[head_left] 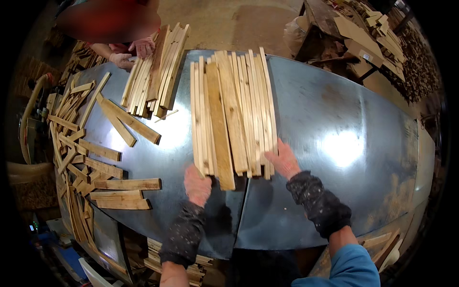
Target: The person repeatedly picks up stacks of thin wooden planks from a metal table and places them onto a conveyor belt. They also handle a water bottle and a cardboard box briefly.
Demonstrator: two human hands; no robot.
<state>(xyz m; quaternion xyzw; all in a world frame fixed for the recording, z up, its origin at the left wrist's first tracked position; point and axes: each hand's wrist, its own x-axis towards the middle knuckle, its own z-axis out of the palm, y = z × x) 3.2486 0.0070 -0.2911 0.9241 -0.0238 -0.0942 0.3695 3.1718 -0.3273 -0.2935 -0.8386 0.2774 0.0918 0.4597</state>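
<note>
A wide row of pale wooden strips lies on the metal-topped table in front of me, its strips running away from me. Across its top rest two browner boards, a darker board and a lighter board. By the near left corner is my left hand, in a pinkish glove, fingers apart and slightly blurred. At the near right edge, my right hand touches the outer strips, thumb and fingers spread. Dark speckled sleeve covers reach up both forearms. Neither hand is wrapped round a strip.
Across the table, a co-worker's gloved hands are at another strip bundle. Loose short boards and a tangled heap of offcuts cover the left side. The metal tabletop has a seam. More strips lie below its near edge.
</note>
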